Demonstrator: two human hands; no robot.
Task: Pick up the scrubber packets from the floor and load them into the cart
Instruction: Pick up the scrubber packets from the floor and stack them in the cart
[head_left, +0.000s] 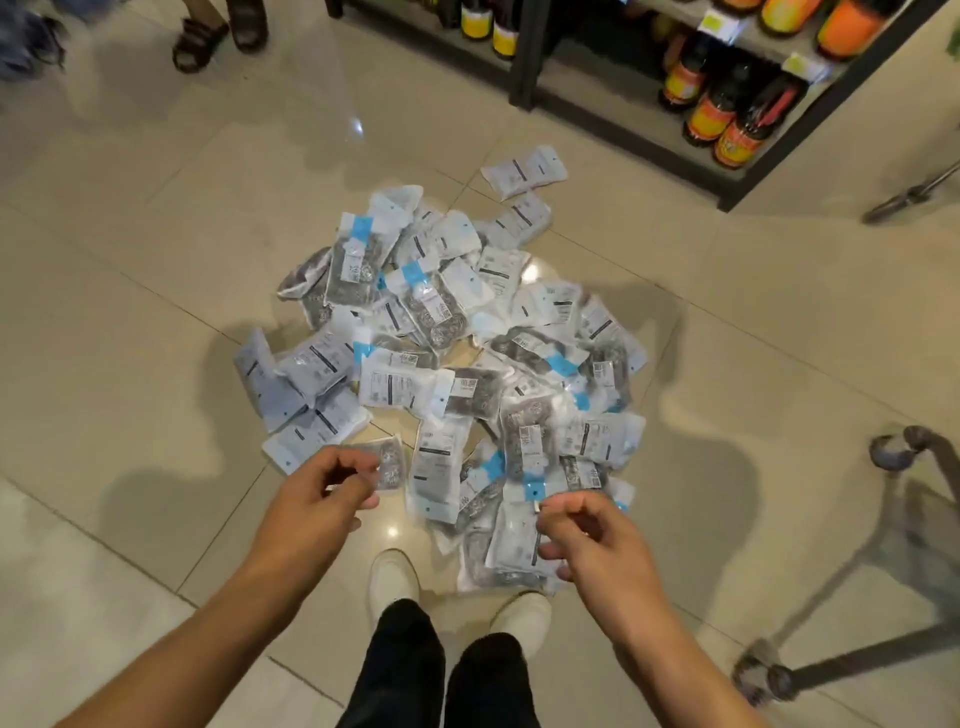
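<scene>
A heap of scrubber packets (447, 374), clear bags with white and blue labels over grey steel wool, lies on the tiled floor in front of my white shoes. My left hand (324, 491) hovers at the heap's near-left edge with its fingers curled. One packet (390, 462) sits right at its fingertips, and I cannot tell whether it is pinched. My right hand (589, 538) hangs over the near-right packets (511, 545) with finger and thumb apart, holding nothing. Only the cart's grey frame and wheels (769, 675) show at the right edge.
A dark shelf unit (524, 62) stocked with bottles stands behind the heap to the right. Another person's sandalled feet (218, 31) are at the top left. One stray packet (524, 171) lies apart near the shelf's foot. Beige tiles surround the heap.
</scene>
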